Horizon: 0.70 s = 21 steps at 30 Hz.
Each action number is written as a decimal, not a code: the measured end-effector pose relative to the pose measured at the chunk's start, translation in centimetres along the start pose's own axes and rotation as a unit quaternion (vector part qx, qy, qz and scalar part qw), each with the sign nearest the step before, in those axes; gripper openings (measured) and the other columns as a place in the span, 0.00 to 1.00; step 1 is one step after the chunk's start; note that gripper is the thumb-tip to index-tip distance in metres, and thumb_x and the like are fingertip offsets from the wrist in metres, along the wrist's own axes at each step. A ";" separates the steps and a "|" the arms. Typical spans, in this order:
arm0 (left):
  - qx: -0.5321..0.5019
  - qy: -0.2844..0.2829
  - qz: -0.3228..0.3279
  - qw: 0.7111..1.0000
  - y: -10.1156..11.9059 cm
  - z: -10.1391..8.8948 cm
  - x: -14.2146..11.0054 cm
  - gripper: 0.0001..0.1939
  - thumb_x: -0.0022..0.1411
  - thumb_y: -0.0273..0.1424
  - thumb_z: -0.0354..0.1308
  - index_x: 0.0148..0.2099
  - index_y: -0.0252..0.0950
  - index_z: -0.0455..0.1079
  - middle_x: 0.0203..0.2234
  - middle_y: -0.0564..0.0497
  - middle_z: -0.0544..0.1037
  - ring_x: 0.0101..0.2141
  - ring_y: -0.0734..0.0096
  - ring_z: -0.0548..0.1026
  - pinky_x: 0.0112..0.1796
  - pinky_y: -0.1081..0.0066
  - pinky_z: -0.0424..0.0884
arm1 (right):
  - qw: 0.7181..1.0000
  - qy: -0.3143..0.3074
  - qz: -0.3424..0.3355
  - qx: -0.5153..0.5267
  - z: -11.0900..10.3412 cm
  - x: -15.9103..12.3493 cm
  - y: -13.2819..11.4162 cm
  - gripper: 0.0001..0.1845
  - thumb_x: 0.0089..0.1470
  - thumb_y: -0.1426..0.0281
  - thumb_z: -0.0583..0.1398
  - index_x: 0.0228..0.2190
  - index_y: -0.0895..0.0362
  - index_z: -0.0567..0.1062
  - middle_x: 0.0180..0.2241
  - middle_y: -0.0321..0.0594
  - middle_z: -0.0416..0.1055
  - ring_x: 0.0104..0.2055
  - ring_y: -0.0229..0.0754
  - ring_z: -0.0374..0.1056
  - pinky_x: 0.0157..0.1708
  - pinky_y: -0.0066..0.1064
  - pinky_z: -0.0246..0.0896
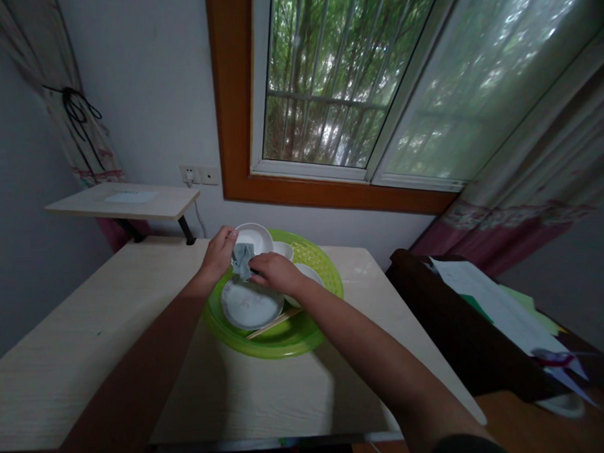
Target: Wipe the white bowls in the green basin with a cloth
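Note:
My left hand [220, 251] grips the left rim of a white plate [256, 236], which is tilted up above the green basin [282, 351]. In my right hand [278, 271] is a grey-green cloth [242, 259], pressed near the lower edge of that plate; its fingertips are partly hidden. A second plate [250, 307], white with a faint pattern, lies in the basin below my hands. Light wooden chopsticks [269, 325] rest beside it. Behind my right hand and wrist, a small white bowl [283, 249] and another white bowl [310, 274] are partly covered.
The basin stands on a pale wooden table [269, 395]. At the back left is a small raised shelf [165, 204] with a paper [130, 196] on it. A window [336, 85] is behind the table. To the right, papers [495, 305] lie on dark furniture [436, 314].

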<state>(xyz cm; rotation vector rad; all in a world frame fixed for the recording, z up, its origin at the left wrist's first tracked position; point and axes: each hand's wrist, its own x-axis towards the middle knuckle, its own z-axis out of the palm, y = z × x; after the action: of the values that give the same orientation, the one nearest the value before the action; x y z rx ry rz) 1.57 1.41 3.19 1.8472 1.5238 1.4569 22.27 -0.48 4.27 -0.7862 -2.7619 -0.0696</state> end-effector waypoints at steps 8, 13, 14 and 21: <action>0.007 0.009 -0.011 1.000 -0.1 0.1 0.2 0.17 0.71 0.47 0.45 0.40 0.41 0.66 0.34 0.49 0.75 0.39 0.59 0.73 0.44 0.63 0.68 | 0.995 -0.019 0.006 -0.094 -0.6 -0.2 -0.1 0.09 0.66 0.68 0.62 0.44 0.59 0.79 0.42 0.49 0.81 0.44 0.48 0.75 0.47 0.36 0.61; 0.009 0.014 -0.014 1.000 -0.3 0.1 0.3 0.19 0.71 0.49 0.45 0.40 0.41 0.66 0.34 0.47 0.76 0.40 0.56 0.74 0.45 0.60 0.68 | 0.992 -0.030 0.008 -0.118 -0.9 -0.3 0.0 0.09 0.66 0.69 0.62 0.43 0.60 0.80 0.42 0.49 0.81 0.45 0.49 0.75 0.48 0.38 0.60; 0.008 0.015 -0.013 1.000 -0.4 0.1 0.4 0.19 0.71 0.49 0.45 0.40 0.41 0.66 0.34 0.47 0.76 0.40 0.56 0.74 0.45 0.60 0.68 | 0.992 -0.029 0.005 -0.119 -0.9 -0.3 0.0 0.09 0.65 0.69 0.62 0.43 0.60 0.80 0.42 0.49 0.81 0.45 0.49 0.75 0.48 0.38 0.60; -0.008 0.015 -0.002 1.000 -0.3 0.1 0.2 0.18 0.71 0.49 0.46 0.38 0.41 0.66 0.33 0.49 0.75 0.37 0.59 0.72 0.42 0.62 0.67 | 0.995 -0.026 0.011 -0.098 -0.6 -0.4 -0.3 0.09 0.65 0.68 0.63 0.44 0.60 0.79 0.43 0.49 0.80 0.45 0.50 0.75 0.46 0.37 0.62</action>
<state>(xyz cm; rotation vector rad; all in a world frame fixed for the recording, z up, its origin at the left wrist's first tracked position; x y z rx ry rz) 1.48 1.79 2.99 1.8198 1.5259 1.4963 22.55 -0.98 4.73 -0.8774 -2.8259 -0.3252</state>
